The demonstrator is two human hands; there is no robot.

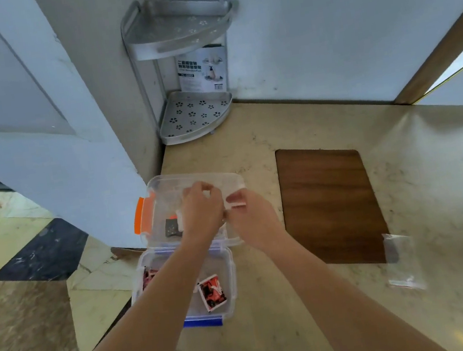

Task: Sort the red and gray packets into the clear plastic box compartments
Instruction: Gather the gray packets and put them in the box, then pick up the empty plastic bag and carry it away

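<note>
Hands (199,209) (248,217) — fingers curled over box (152,216)

Two plastic boxes are sitting at frame centre on the counter (349,322), the far box (152,216) just above the near box (227,280). Packets are lying in both. A board (332,205) is lying to their right, a bag (401,261) at its lower right corner, a corner rack (184,63) standing above.

Mid-frame, the clear plastic box with the orange latch (152,216) looks smooth and glossy, as does the clear plastic box with blue latches (228,268) below it. The beige marbled stone counter (250,149) shines faintly. The dark wooden board (329,206) at right is matt. At top, the perforated silver metal corner shelf (192,115) looks brushed.
</note>
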